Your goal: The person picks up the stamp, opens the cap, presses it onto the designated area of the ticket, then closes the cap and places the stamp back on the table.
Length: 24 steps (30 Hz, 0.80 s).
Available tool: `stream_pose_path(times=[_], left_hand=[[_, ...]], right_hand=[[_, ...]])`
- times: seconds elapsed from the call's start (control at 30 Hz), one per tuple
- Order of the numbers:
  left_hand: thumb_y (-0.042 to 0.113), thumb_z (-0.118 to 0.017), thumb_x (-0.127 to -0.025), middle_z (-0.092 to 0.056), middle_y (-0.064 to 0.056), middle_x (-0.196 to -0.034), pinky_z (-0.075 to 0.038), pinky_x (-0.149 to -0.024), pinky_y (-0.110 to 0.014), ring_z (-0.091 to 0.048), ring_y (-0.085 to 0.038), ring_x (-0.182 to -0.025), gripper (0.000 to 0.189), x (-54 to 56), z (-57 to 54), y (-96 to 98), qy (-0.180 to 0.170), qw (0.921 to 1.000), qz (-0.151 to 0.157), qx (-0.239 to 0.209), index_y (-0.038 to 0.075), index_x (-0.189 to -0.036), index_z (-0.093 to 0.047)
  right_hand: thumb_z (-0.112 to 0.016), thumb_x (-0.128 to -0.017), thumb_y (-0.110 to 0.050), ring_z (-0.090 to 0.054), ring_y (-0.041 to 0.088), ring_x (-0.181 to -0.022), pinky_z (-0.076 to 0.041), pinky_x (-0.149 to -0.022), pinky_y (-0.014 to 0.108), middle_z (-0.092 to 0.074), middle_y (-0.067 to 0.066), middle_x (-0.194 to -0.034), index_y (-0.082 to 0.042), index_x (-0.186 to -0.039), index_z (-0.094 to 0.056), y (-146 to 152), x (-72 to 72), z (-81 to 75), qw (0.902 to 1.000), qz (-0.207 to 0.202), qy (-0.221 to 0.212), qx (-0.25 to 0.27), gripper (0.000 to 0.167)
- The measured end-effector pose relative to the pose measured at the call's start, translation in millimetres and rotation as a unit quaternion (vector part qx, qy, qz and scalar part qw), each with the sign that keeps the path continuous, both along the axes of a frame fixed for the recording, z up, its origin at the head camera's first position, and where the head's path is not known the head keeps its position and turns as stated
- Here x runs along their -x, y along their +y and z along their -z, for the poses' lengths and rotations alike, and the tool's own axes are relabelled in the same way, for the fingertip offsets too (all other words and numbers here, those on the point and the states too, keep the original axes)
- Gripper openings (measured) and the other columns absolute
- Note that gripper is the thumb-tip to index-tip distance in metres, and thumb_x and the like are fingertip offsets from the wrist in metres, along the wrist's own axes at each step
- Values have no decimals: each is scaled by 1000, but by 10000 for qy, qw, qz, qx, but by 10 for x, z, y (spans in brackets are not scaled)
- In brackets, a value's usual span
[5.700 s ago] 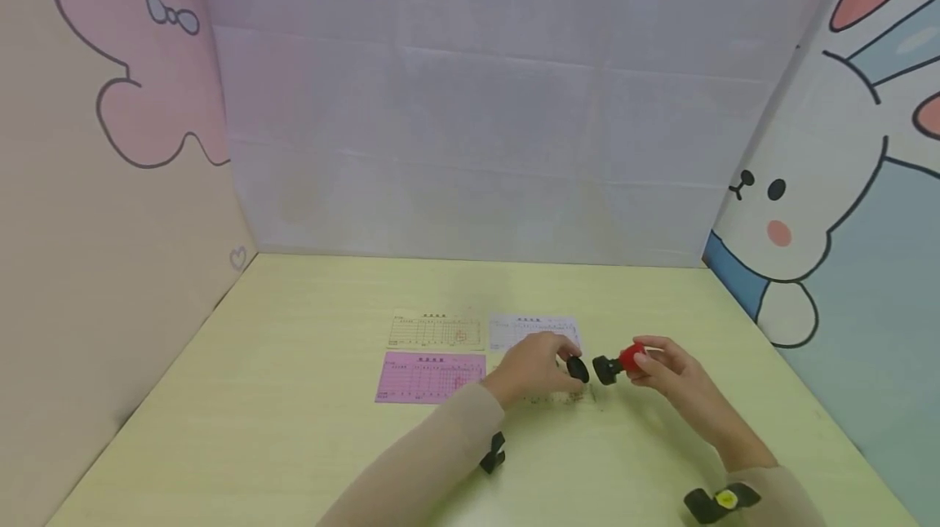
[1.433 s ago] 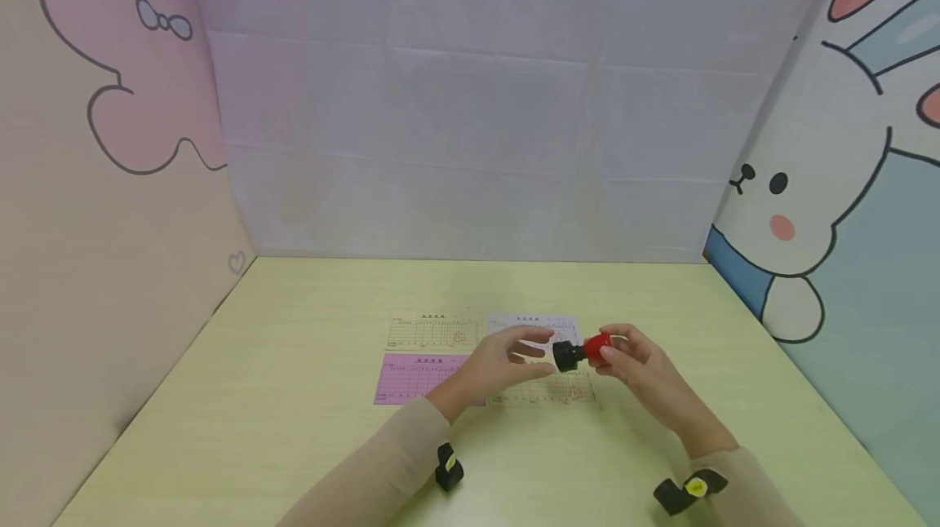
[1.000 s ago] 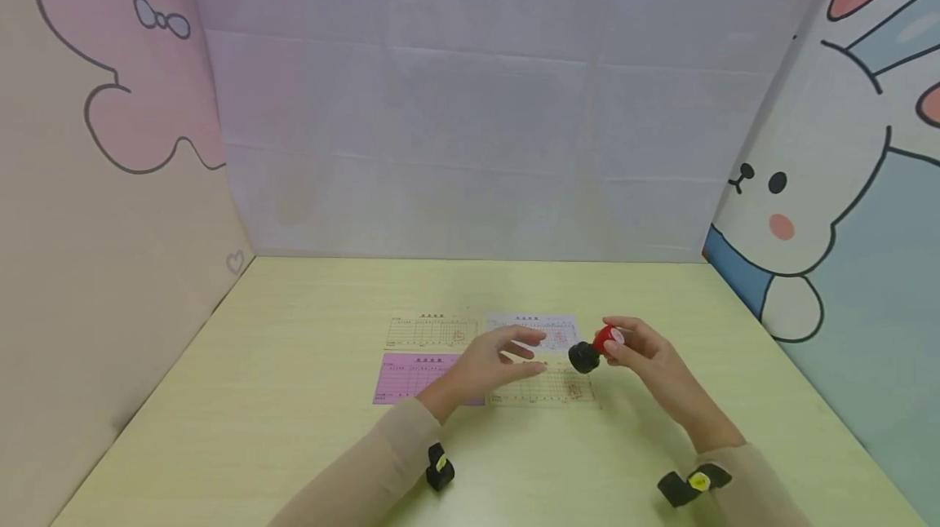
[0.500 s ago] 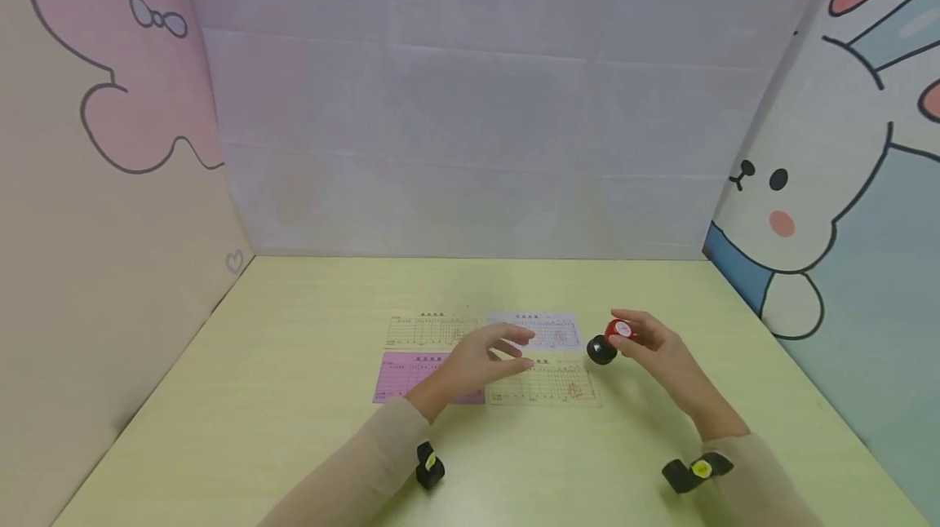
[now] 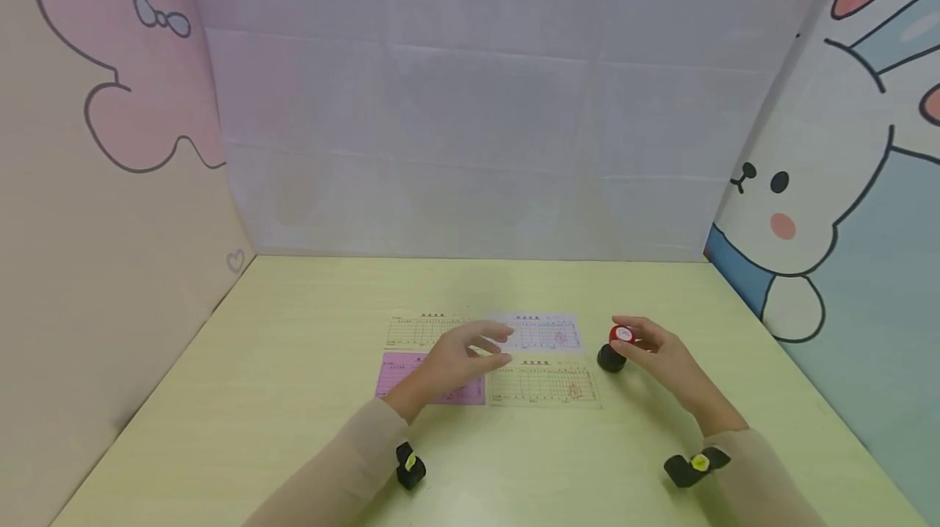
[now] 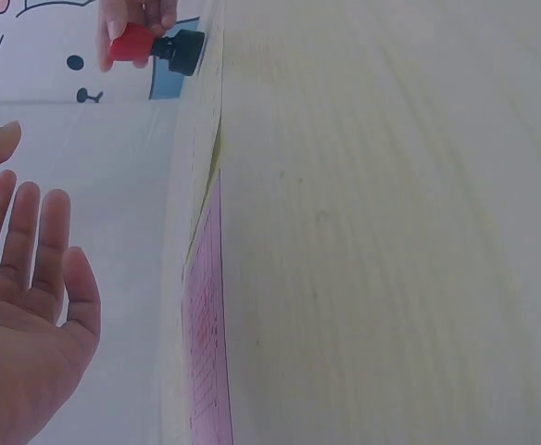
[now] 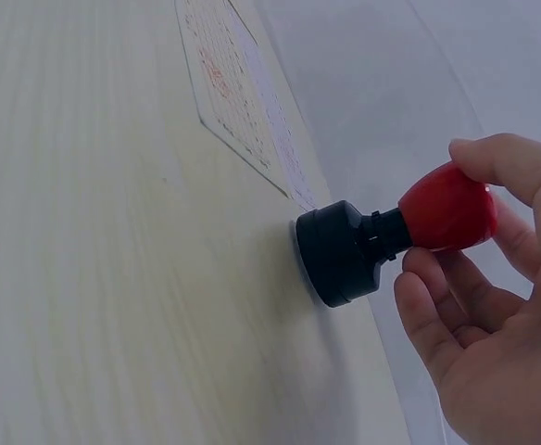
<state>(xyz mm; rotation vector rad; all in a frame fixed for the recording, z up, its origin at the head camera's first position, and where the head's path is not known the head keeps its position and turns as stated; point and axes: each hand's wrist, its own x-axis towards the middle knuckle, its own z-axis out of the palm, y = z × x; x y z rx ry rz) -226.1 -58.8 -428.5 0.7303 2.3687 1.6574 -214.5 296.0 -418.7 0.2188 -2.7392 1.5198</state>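
Observation:
My right hand (image 5: 664, 360) holds a stamp (image 5: 612, 357) by its red knob, thumb and fingertips around it. Its broad black base points down, at or just above the tabletop to the right of the paper slips; I cannot tell whether it touches. The right wrist view shows the red handle (image 7: 448, 209) and black base (image 7: 335, 252) from the side. My left hand (image 5: 451, 360) is over the slips with fingers extended and apart, holding nothing. It partly covers the pink slip (image 5: 400, 380). A red mark shows on the front yellow slip (image 5: 529, 384) and on the white slip (image 5: 539, 335).
Another yellow slip (image 5: 411, 334) lies at the back left of the group. The pale wooden table (image 5: 294, 429) meets a white cloth backdrop (image 5: 470, 143) behind, with cartoon-printed walls on both sides. Each wrist bears a black camera mount.
Earlier my left hand held a black cap beside the stamp; now that hand is bare and has withdrawn left. The stamp has moved right and down, turning from sideways to base-down.

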Motion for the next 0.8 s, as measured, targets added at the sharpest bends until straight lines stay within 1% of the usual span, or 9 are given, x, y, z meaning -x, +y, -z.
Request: stream_pose_path(times=[0.17, 0.33, 0.57, 0.67, 0.8], left_hand=[[36, -73, -93, -62, 6, -135, -53, -91, -37, -63, -12, -108, 38, 10, 21, -90, 23, 10000, -53, -32, 29, -129, -66], [36, -73, -93, -61, 7, -135, -52, -91, -37, -62, -13, -109, 38, 15, 40, -195, -29, 9999, -137, 5, 30, -130, -66], [29, -74, -93, -62, -5, -135, -52, -90, -39, -63, -16, -108, 37, 8, 50, -350, -153, 9992, -358, -123, 26, -129, -67], [27, -74, -92, -62, -6, -134, -52, -89, -38, -63, -16, -108, 37, 12, 54, -418, -159, 9988, -447, -133, 27, -128, -67], [25, -73, -94, -64, -7, -131, -52, -90, -37, -63, -16, -108, 36, 26, 54, -523, -43, 9984, -560, -73, 26, -129, -67]], right_hand=[[-68, -97, -33, -56, 23, -104, -48, -87, 34, -62, 16, -126, -7, -144, -52, 22, 26, 26, 10000, -15, 17, -41, 56], [-66, -99, -34, -54, 24, -107, -48, -89, 36, -60, 15, -129, -8, -146, -50, 40, 36, 31, 9999, -80, -82, -15, 56], [-65, -99, -34, -53, 23, -106, -47, -87, 37, -60, 15, -129, -10, -149, -47, 54, 47, 32, 9997, -148, -166, -76, 57], [-63, -100, -35, -53, 24, -110, -46, -91, 40, -59, 16, -132, -10, -150, -45, 61, 51, 26, 9997, -156, -179, -117, 59], [-60, -102, -38, -54, 29, -118, -44, -98, 48, -57, 18, -136, -9, -150, -44, 72, 43, 5, 9996, -146, -174, -179, 58]])
